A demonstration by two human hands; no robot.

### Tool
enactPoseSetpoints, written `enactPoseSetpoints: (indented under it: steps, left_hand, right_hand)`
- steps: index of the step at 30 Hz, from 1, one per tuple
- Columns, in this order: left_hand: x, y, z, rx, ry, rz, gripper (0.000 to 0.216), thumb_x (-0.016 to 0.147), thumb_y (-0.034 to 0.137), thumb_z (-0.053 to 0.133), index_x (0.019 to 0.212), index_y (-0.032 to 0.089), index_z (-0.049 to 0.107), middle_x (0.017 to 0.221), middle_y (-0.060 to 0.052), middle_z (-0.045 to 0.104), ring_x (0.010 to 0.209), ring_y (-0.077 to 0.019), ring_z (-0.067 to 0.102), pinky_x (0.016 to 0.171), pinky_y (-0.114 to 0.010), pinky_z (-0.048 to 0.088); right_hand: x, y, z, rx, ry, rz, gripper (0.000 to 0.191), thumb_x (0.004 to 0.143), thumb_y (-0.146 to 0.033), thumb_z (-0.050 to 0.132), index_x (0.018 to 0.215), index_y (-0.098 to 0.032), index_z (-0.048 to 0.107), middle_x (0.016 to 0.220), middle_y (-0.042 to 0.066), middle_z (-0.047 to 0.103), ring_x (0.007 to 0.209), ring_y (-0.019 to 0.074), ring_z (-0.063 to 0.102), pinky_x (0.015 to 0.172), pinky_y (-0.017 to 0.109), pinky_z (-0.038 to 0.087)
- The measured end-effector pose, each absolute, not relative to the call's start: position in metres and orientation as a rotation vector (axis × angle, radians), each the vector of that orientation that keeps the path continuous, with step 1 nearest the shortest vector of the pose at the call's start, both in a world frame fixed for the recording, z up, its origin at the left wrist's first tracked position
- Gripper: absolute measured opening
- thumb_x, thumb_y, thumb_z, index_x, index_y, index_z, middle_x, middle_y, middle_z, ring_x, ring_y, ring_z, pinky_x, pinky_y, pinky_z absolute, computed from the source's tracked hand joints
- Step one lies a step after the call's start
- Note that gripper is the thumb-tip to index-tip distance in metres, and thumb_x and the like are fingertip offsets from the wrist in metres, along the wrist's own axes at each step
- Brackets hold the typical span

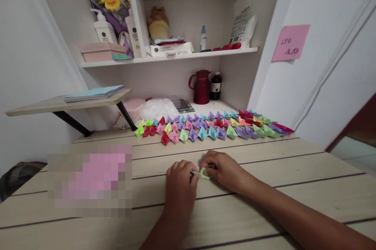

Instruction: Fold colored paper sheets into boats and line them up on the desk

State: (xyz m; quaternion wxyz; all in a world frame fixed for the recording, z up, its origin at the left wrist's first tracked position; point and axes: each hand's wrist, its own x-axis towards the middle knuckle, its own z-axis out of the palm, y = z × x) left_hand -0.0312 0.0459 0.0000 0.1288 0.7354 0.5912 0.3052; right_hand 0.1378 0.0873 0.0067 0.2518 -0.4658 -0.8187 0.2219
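A small light green folded paper (203, 173) lies on the wooden table (264, 179), pinched from both sides. My left hand (179, 184) is closed on its left end, fingers curled. My right hand (221, 168) presses and pinches its right end. Most of the paper is hidden under my fingers. Behind my hands, several folded paper boats (205, 126) in green, red, pink, purple and blue stand in rows across the table's far edge.
A red jug (201, 86) and a dark bottle (216, 85) stand at the back. A tilted board with coloured paper sheets (94, 92) sits at left. A blurred pink patch (89, 179) covers the table's left. A shelf (170, 57) holds bottles and boxes.
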Motion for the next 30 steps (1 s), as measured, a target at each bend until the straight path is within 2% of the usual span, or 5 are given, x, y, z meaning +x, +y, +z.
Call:
enactPoseSetpoints:
  steps: [5,8,11,23,30]
  left_hand:
    - [-0.036,0.051,-0.005,1.932,1.687,1.083,0.006,0.074,0.014,0.059,0.072,0.020,0.059,0.078,-0.002,0.065,0.082,-0.0202,0.059,0.076,-0.031,0.039]
    - [-0.036,0.052,-0.007,1.808,1.657,1.189,0.006,0.074,0.017,0.058,0.069,0.020,0.058,0.073,-0.001,0.064,0.072,-0.0176,0.060,0.069,-0.028,0.041]
    - [-0.036,0.053,-0.007,1.754,1.632,1.262,0.006,0.073,0.018,0.058,0.068,0.020,0.058,0.071,0.000,0.064,0.068,-0.0166,0.061,0.065,-0.025,0.042]
    - [-0.034,0.051,-0.007,1.693,1.577,1.453,0.008,0.075,0.025,0.057,0.069,0.021,0.060,0.069,0.000,0.065,0.068,-0.0171,0.061,0.066,-0.026,0.044]
    - [-0.035,0.048,0.000,1.617,1.548,1.471,0.006,0.076,0.022,0.056,0.071,0.021,0.059,0.073,0.000,0.065,0.072,-0.0173,0.060,0.071,-0.027,0.044]
  right_hand:
    - [0.143,0.085,0.016,-1.099,-2.231,0.768,0.018,0.087,-0.028,0.054,0.083,-0.019,0.069,0.090,0.005,0.067,0.086,0.0182,0.061,0.078,0.027,0.044]
    - [0.145,0.084,0.017,-1.024,-2.171,0.917,0.021,0.084,-0.038,0.060,0.088,-0.018,0.069,0.093,0.006,0.066,0.082,0.0184,0.060,0.074,0.028,0.045]
    - [0.143,0.085,0.011,-1.068,-2.069,0.961,0.021,0.075,-0.033,0.070,0.090,-0.018,0.068,0.090,0.004,0.066,0.075,0.0172,0.057,0.067,0.027,0.043]
    - [0.135,0.083,0.009,-1.090,-1.792,1.058,0.018,0.072,-0.032,0.069,0.077,-0.018,0.059,0.057,-0.006,0.047,0.056,0.0108,0.041,0.051,0.022,0.031]
    - [0.132,0.079,0.012,-1.023,-1.709,1.072,0.024,0.072,-0.025,0.068,0.090,-0.021,0.053,0.072,-0.004,0.054,0.061,0.0120,0.048,0.058,0.023,0.039]
